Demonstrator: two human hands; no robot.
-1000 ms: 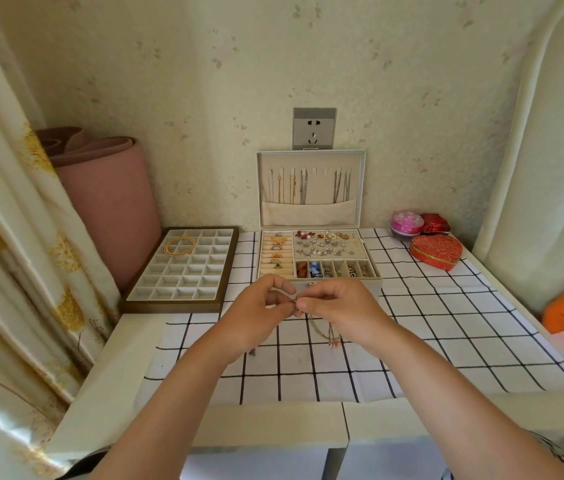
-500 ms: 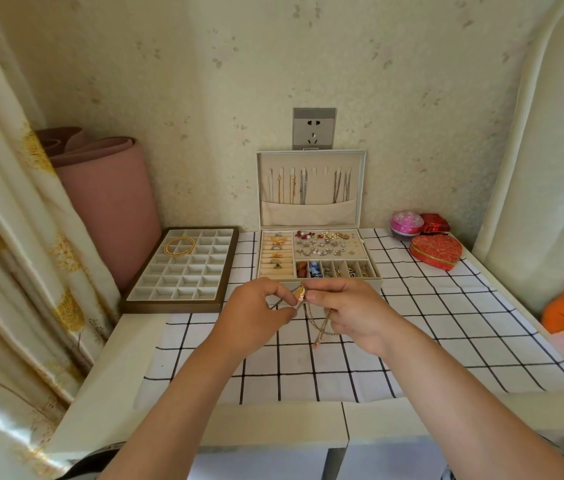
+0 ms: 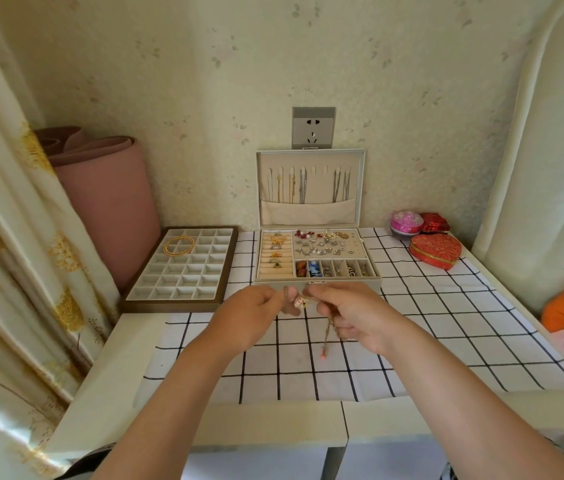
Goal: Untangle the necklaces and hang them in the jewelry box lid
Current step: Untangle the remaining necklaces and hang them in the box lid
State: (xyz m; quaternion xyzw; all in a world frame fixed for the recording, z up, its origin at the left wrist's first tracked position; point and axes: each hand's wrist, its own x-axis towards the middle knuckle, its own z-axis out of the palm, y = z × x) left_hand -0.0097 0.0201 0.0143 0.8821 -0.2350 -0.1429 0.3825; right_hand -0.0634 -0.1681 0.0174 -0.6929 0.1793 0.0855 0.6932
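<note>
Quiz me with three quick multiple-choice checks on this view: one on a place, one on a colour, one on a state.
1. Where is the gold bangle relative to the jewelry box?
A. in the compartment tray left of it
B. inside it
C. right of it

2. The heart-shaped box is:
A. blue
B. red
C. green

3. The necklace is:
A. lying untouched
B. pinched between the left hand and the right hand
C. held by one hand only

Answers:
1 A, the bangle lies in the tray's far-left cells.
2 B, its lid is red with a gold edge.
3 B, fingers of both hands grip the chain, and one end hangs below the right hand.
</note>
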